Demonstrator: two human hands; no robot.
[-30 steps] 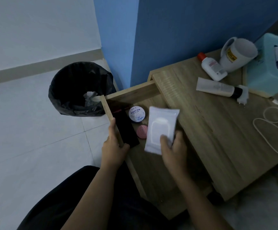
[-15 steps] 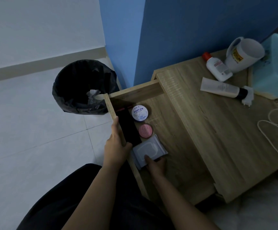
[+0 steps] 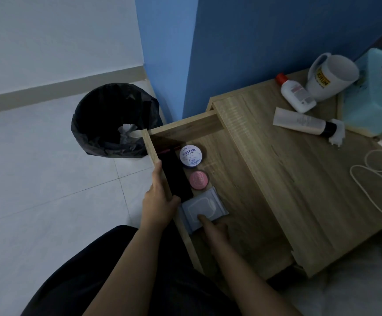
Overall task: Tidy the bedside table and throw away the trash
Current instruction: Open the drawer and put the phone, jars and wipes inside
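The wooden bedside table [image 3: 299, 190] has its drawer [image 3: 185, 127] pulled out to the left. My left hand [image 3: 160, 201] grips the drawer's front wall, thumb inside. A pale wet-wipes pack [image 3: 202, 209] lies flat in the drawer, and the fingertips of my right hand [image 3: 212, 226] press on its near edge. Beside it lie a pink round tin [image 3: 198, 180], a white cream jar [image 3: 190, 156] and a black flat case [image 3: 176, 179]. On the tabletop are a lotion bottle [image 3: 296, 93], a white tube [image 3: 299, 120], a crumpled tissue [image 3: 337, 135] and a white mug [image 3: 329, 78].
A black-lined trash bin [image 3: 114, 119] with crumpled paper inside stands on the tiled floor left of the drawer. A teal tissue box [image 3: 372, 96] sits at the table's far right, a white cable [image 3: 381, 179] coils near the right edge. A blue wall rises behind.
My right hand has lowered the wipes pack from above the drawer and laid it flat inside, near the front corner. My left hand keeps its grip on the drawer front.
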